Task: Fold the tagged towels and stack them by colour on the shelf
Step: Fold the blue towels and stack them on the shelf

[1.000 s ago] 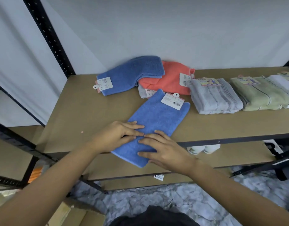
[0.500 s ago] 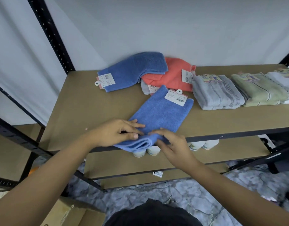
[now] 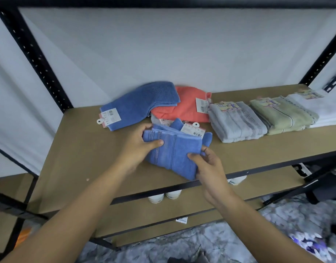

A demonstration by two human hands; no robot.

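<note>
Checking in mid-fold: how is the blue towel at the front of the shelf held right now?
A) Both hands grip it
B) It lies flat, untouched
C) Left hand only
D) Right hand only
A: the left hand grips the blue towel at its left end, thumb on top and fingers curled behind, while the right hand pinches its right edge.

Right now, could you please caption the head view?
Left hand and right hand grip a folded blue towel over the shelf.
</note>
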